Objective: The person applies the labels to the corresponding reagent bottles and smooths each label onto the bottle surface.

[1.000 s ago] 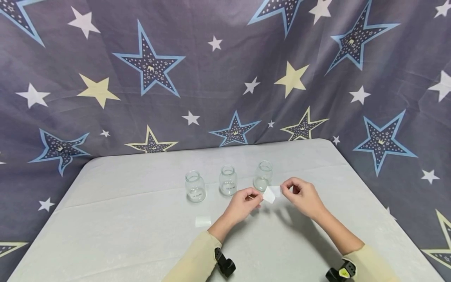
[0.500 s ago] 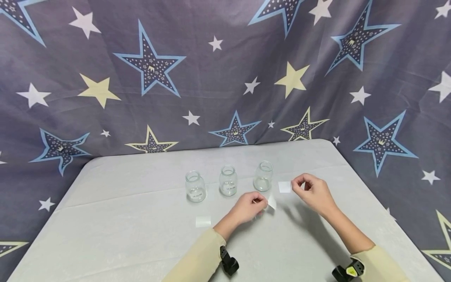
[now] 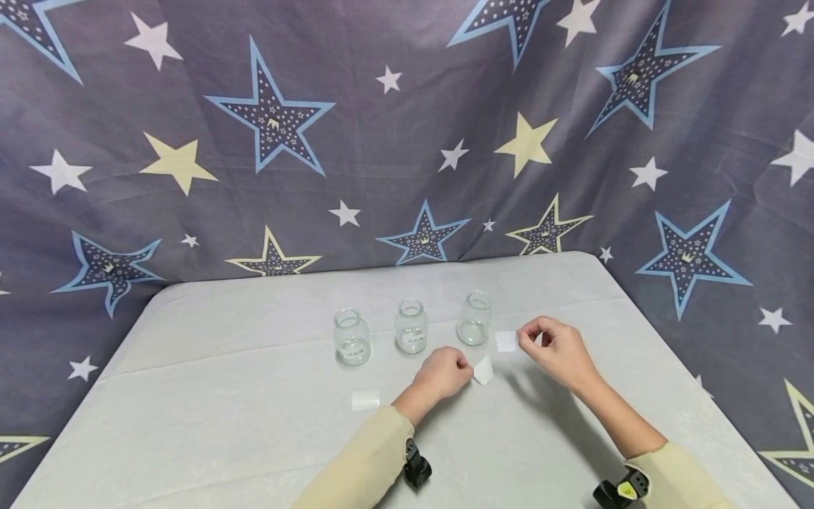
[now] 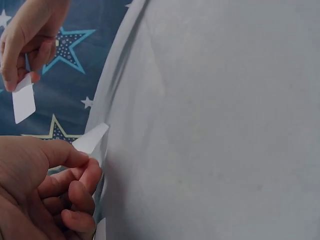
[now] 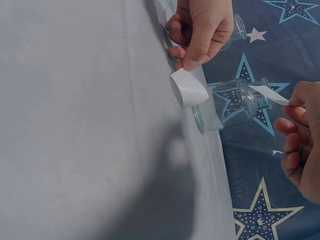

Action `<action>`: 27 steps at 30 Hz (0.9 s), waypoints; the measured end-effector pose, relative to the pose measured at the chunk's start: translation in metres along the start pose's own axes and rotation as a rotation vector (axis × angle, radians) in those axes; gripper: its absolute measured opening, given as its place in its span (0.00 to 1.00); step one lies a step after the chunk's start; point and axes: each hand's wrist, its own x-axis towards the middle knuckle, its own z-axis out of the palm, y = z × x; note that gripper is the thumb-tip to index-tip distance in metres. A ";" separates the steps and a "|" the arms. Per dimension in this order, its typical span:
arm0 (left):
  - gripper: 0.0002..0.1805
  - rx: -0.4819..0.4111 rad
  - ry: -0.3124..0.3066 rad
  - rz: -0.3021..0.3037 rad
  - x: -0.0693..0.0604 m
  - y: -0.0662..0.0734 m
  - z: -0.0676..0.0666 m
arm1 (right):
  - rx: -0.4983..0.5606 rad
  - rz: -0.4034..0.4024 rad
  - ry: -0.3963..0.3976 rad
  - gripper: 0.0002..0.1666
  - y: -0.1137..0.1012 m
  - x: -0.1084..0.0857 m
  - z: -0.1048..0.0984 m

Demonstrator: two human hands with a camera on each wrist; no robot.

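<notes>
My left hand (image 3: 444, 372) pinches a curled white paper piece (image 3: 483, 370) by its edge, above the table in front of the jars. A flat white label (image 3: 506, 341) is pinched between thumb and finger of my right hand (image 3: 562, 355), to the right of the jars. In the right wrist view the left hand's paper (image 5: 190, 89) bends round, while the label (image 5: 270, 94) appears nearly edge-on. The two pieces are apart. Nearest the hands stands a glass jar (image 3: 474, 322) with no print visible on it.
Two more glass jars, the middle one (image 3: 411, 329) and the left one (image 3: 352, 339), bear small dark print low on their fronts. A white rectangular slip (image 3: 365, 401) lies on the pale table (image 3: 210, 396) left of my left forearm. Behind hangs a star-patterned cloth (image 3: 381, 141).
The white pieces were close together between my hands a second ago; they have come apart. The right hand moved right, then slightly back left; the left hand dipped a little and drew left.
</notes>
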 end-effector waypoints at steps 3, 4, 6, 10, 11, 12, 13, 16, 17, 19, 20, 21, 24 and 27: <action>0.08 0.015 0.015 -0.019 0.001 -0.001 0.001 | -0.001 -0.005 -0.008 0.05 0.000 0.000 0.002; 0.07 0.015 0.020 -0.020 0.001 -0.001 0.001 | 0.001 -0.004 -0.012 0.05 -0.001 0.000 0.002; 0.06 0.012 0.034 -0.014 0.001 -0.001 0.001 | 0.000 0.001 -0.018 0.05 -0.001 0.000 0.003; 0.05 -0.006 0.061 -0.003 0.000 -0.001 -0.001 | 0.001 0.002 -0.025 0.04 -0.002 0.000 0.005; 0.05 -0.013 0.066 0.000 -0.001 -0.002 -0.001 | -0.004 0.003 -0.026 0.04 -0.001 -0.001 0.005; 0.05 -0.019 0.069 0.002 -0.001 -0.002 -0.001 | -0.005 0.001 -0.027 0.05 -0.002 -0.001 0.005; 0.05 -0.026 0.072 0.005 -0.001 -0.002 -0.002 | -0.004 -0.002 -0.028 0.05 -0.002 -0.001 0.006; 0.05 -0.049 0.076 0.015 -0.002 -0.004 -0.003 | -0.004 0.001 -0.033 0.05 -0.001 -0.001 0.007; 0.05 -0.055 0.079 0.019 -0.002 -0.004 -0.003 | -0.002 0.000 -0.035 0.05 -0.001 -0.001 0.008; 0.04 -0.069 0.087 0.026 -0.001 -0.005 -0.003 | 0.006 -0.003 -0.037 0.05 -0.002 -0.001 0.008; 0.04 -0.077 0.090 0.027 -0.001 -0.006 -0.003 | 0.007 -0.004 -0.037 0.05 -0.002 -0.001 0.009; 0.04 -0.084 0.093 0.028 -0.002 -0.006 -0.003 | 0.007 -0.004 -0.037 0.05 -0.002 -0.001 0.009; 0.04 -0.109 0.100 0.027 -0.002 -0.007 -0.005 | 0.001 -0.004 -0.034 0.05 -0.002 0.000 0.010; 0.03 -0.134 0.119 0.029 -0.004 -0.007 -0.008 | -0.005 -0.004 -0.030 0.05 -0.002 0.000 0.012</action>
